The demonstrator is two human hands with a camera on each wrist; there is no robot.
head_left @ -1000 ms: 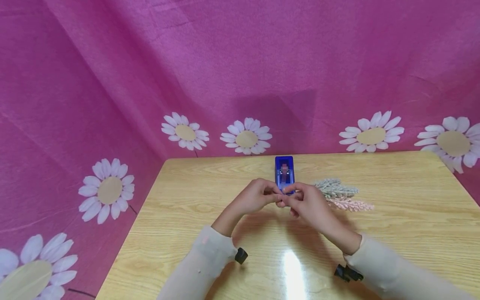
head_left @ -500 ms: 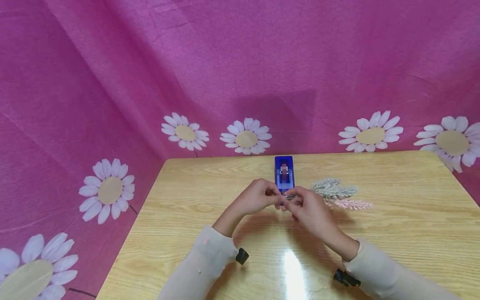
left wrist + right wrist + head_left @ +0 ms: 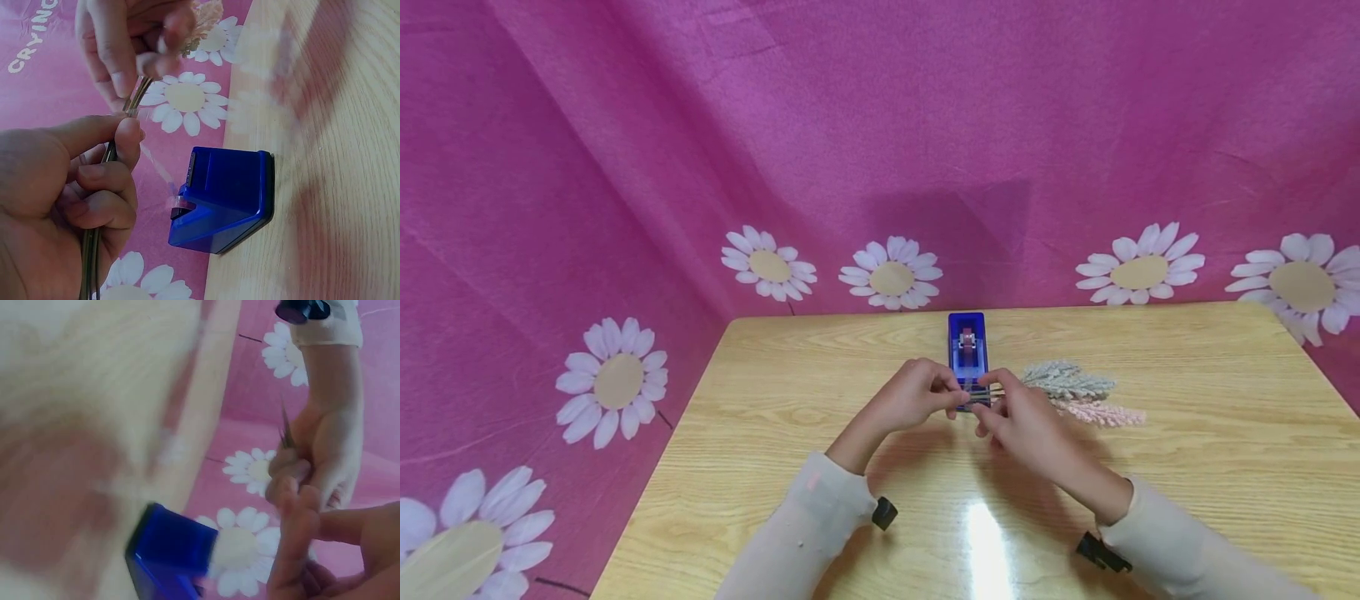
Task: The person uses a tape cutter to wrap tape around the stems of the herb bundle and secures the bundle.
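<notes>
Over a shiny, light-brown wooden table (image 3: pixel 790 383), a person's left hand (image 3: pixel 910 396) grips a bunch of thin, greeny-brown stems (image 3: pixel 91 256). Its thumb and pointer finger pinch them, and its other fingers curl up. From that hand, the right hand (image 3: pixel 1028 417) is at 3 o'clock, close by. Its thumb and pointer finger are loose and spread apart. The wrist views of it are blurry, so I cannot tell if it touches the stems. Just past it, also at 3 o'clock, are fuzzy grey-green flower tops (image 3: pixel 1066 381) and a fuzzy pale pink flower top (image 3: pixel 1105 414).

At 2 o'clock from the left hand, a dark-blue plastic tape dispenser (image 3: pixel 228 187) stands on the table. A thin, see-through strip of tape (image 3: pixel 159 164) goes from its small roll (image 3: pixel 183 203) up to the left fingertips. At 12 o'clock, behind the table, hangs a bright pink cloth with white daisies (image 3: pixel 850 125).
</notes>
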